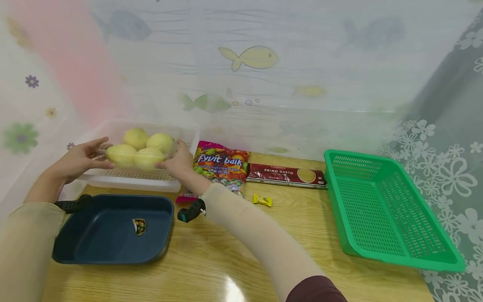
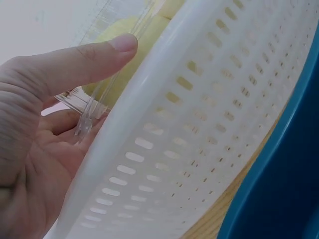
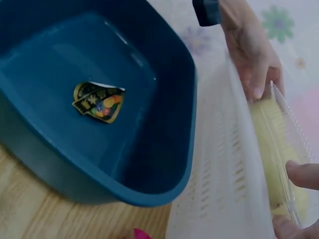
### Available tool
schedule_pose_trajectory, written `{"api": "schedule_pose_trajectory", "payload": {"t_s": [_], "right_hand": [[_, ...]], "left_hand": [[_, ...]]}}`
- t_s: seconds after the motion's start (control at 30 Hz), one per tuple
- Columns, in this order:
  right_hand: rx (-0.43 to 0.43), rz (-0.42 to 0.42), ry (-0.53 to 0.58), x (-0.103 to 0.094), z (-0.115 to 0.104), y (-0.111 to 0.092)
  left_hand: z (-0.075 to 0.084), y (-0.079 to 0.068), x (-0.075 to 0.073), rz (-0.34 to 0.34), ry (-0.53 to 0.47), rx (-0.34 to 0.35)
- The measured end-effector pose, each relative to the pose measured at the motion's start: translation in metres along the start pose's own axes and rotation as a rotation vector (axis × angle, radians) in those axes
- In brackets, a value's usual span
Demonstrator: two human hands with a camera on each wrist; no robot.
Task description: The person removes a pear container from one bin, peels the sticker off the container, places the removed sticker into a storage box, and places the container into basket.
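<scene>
Both hands hold a clear plastic fruit box (image 1: pixel 139 157) by its two ends. Inside are several rounded yellow fruits (image 1: pixel 149 158). My left hand (image 1: pixel 81 158) grips the left end, its thumb over the box's edge in the left wrist view. At the other end my right hand (image 1: pixel 181 161) grips with thumb and fingers, partly cut off in the right wrist view. The box is at the white perforated basket (image 1: pixel 132 183), level with its rim and overlapping its inside in the head view. The basket wall hides the box's underside in the left wrist view.
A dark blue basin (image 1: pixel 113 247) with a loose label (image 1: pixel 139 226) inside stands in front of the white basket. To the right lie a candy bag (image 1: pixel 222 167), a spaghetti pack (image 1: pixel 283 175) and a small yellow wrapped candy (image 1: pixel 262 200). A green basket (image 1: pixel 341 226) stands far right.
</scene>
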State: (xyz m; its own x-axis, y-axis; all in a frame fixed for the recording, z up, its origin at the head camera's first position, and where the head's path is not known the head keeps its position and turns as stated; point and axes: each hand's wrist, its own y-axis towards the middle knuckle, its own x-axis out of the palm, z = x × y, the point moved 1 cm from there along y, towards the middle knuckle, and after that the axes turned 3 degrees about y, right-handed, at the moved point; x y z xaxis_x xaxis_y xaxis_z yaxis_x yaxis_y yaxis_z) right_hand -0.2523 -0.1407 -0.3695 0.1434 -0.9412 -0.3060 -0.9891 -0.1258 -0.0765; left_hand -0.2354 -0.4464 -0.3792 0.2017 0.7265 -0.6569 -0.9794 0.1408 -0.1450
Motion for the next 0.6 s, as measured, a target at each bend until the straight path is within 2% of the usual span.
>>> {"api": "schedule_pose_trajectory", "payload": {"t_s": [0.23,0.37,0.47,0.6], "right_hand": [[0.040,0.044,0.045,0.008,-0.005,-0.002],[0.107,0.058,0.077,0.017,-0.008,0.000],[0.159,0.055,0.143,0.021,-0.007,0.000],[0.184,0.041,0.266,0.024,-0.003,0.001]], "left_hand": [[0.000,0.006,-0.004,-0.032,0.044,-0.025],[0.000,0.006,-0.005,-0.034,0.053,-0.045],[0.000,0.007,-0.004,-0.038,0.057,-0.055],[-0.002,0.009,-0.003,-0.047,0.070,-0.059]]}}
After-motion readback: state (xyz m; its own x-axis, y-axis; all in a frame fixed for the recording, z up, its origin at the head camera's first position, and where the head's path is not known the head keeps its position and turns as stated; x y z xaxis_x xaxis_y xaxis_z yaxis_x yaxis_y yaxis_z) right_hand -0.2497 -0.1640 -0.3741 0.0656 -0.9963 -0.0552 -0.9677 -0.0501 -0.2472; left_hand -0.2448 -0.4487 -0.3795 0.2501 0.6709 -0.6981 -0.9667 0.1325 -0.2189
